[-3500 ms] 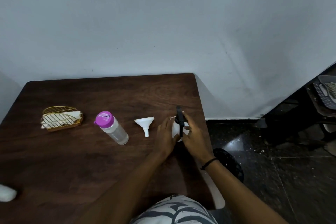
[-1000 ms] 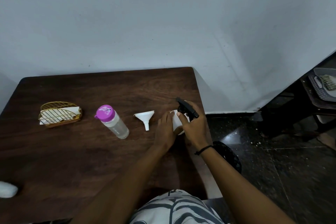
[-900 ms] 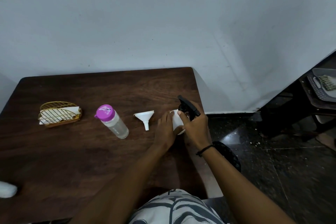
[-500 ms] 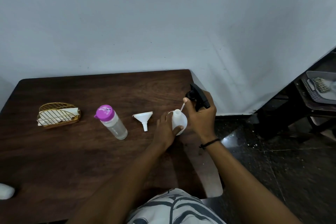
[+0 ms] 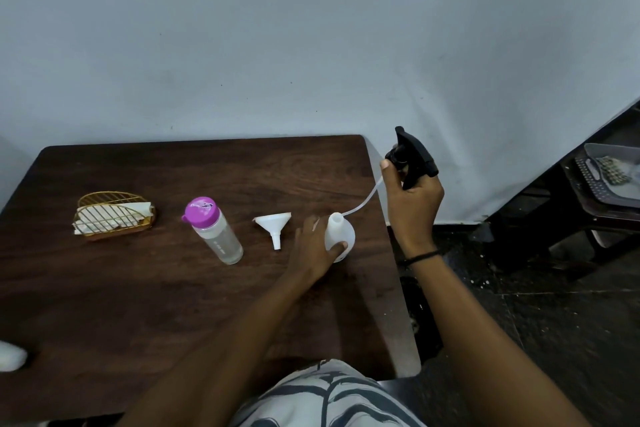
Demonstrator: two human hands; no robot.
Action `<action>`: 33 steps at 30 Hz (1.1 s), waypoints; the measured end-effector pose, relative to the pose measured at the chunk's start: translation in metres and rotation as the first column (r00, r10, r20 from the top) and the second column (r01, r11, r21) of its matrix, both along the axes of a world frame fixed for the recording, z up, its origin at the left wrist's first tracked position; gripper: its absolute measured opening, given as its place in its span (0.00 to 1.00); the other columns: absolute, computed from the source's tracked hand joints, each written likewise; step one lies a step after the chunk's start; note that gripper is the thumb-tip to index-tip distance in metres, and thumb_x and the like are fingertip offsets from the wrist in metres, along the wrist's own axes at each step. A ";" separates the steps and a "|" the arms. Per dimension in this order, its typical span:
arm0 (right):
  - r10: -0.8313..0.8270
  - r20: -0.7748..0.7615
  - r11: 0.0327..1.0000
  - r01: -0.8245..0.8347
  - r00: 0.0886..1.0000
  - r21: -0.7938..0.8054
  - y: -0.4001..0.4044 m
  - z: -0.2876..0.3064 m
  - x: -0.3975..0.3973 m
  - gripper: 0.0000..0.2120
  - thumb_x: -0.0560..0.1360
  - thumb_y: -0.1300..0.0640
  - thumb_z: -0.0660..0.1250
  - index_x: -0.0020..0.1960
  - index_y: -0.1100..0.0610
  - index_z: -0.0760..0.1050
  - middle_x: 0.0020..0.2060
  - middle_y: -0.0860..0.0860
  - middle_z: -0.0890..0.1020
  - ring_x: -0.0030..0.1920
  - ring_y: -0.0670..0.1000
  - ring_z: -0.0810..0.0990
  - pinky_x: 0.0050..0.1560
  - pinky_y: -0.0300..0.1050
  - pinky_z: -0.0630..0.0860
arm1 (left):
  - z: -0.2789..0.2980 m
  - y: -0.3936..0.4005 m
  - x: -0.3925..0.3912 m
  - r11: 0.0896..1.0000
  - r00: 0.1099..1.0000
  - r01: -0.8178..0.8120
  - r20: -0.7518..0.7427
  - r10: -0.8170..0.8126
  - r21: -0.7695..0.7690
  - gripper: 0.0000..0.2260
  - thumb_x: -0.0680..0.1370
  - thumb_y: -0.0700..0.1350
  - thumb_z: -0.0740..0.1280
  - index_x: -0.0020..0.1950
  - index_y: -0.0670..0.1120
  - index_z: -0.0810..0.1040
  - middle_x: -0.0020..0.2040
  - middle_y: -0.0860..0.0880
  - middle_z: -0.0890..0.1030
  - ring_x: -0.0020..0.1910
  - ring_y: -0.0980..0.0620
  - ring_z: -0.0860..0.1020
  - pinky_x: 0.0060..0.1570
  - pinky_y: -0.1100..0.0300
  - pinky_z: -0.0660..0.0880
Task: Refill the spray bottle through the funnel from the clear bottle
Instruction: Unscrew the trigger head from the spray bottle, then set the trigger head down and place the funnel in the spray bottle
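Dark wood worktop (image 5: 138,305) against a pale wall; we sit at its right end. Our left hand (image 5: 317,246) wraps the white spray bottle (image 5: 341,234), which stands upright near the right edge, neck open. Our right hand (image 5: 412,198) is closed around the black trigger head (image 5: 414,158), held up and to the right, off the worktop edge. Its thin dip tube (image 5: 363,198) slants down-left, tip at or just inside the neck; we cannot tell which. Funnel (image 5: 274,224) lies just left of our left hand, wide mouth away from us, spout toward us. Clear bottle (image 5: 214,232) with purple cap stands further left, capped, leaning in the wide lens. Beyond it, a wire basket (image 5: 114,215). We judge: once the tube clears, the funnel is the nearer reach for the left hand, but that hand steadies the bottle. Right hand must first set the head down.
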State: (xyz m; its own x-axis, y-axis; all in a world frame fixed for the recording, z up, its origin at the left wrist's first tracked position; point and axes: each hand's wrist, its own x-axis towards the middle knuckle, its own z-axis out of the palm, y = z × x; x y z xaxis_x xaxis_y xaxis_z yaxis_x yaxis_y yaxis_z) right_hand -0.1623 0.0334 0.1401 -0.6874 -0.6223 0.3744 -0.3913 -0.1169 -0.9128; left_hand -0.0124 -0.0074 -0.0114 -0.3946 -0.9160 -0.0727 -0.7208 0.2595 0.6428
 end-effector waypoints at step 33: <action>0.237 0.262 0.615 -0.354 0.935 0.705 -0.083 -0.130 -0.044 0.30 0.72 0.61 0.74 0.71 0.57 0.67 0.66 0.56 0.76 0.64 0.57 0.75 0.60 0.44 0.71 | -0.005 0.005 0.020 0.994 0.996 0.045 -0.078 -0.052 -0.097 0.30 0.72 0.62 0.69 0.70 0.52 0.69 0.66 0.54 0.72 0.61 0.55 0.68 0.61 0.57 0.69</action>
